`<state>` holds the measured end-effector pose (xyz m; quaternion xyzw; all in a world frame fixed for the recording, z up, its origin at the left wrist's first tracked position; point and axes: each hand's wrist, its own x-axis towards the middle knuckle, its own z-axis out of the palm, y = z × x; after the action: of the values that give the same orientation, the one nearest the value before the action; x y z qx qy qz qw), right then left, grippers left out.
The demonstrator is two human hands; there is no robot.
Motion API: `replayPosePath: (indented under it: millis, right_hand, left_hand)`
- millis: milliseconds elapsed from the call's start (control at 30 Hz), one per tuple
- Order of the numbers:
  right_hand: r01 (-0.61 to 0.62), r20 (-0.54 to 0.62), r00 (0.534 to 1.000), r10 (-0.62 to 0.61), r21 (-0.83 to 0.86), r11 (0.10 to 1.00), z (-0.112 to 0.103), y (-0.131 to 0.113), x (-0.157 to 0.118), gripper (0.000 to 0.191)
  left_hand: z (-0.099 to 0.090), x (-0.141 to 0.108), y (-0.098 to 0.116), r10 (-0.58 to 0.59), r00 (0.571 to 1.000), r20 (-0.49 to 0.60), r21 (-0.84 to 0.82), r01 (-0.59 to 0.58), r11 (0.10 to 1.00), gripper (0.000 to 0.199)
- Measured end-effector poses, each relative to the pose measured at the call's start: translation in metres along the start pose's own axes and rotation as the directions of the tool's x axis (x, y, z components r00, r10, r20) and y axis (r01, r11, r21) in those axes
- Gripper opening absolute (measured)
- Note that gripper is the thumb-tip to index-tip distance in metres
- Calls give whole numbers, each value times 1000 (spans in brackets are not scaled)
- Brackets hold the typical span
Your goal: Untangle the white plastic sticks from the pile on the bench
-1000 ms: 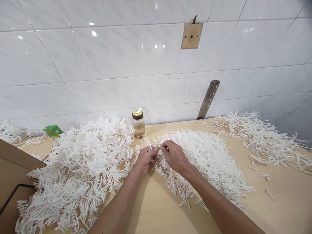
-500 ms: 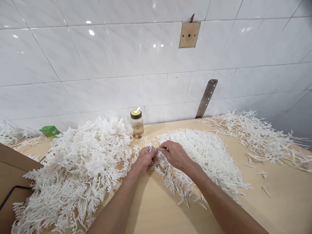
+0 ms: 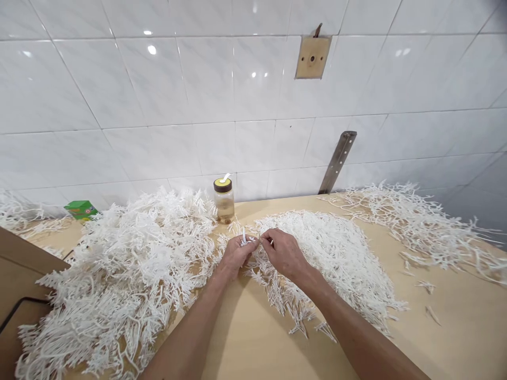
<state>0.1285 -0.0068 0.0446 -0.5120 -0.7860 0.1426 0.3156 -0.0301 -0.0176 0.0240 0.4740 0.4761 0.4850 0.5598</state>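
Note:
Near the middle of the table, my left hand (image 3: 238, 251) is closed round a white branched piece (image 3: 244, 236) that pokes up between thumb and fingers. My right hand (image 3: 280, 247) is just beside it, thumb and forefinger pinched at the left hand's fingertips; whatever lies in that pinch is too small to name. A big heap of white branched strands (image 3: 146, 269) spreads on the left. To the right, a flatter pile of short white pieces (image 3: 336, 248) reaches under my right forearm, with small loose sprigs (image 3: 279, 295) along its near edge.
A jar (image 3: 224, 203) with a yellow and black lid stands by the wall. Behind the left heap is a green box (image 3: 81, 210). More white strands (image 3: 428, 227) lie far right. A cardboard box (image 3: 24, 285) is at the left edge; a metal bracket (image 3: 337, 162) leans at the wall.
The view has shifted slightly. My right hand's pinching fingers have moved a little, staying close to my left hand, which keeps its hold on the white piece.

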Motion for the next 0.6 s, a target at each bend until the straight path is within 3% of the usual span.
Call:
replayPosePath:
  millis: [433, 600]
  right_hand:
    - [-99, 33, 995, 97, 55, 994, -5, -5, 2, 19]
    - [-107, 39, 994, 104, 69, 992, -1, -5, 1, 17]
  left_hand:
    - [7, 2, -6, 0, 988, -156, 50, 8, 999, 32]
    - [12, 1, -9, 89, 974, -209, 94, -71, 993, 26]
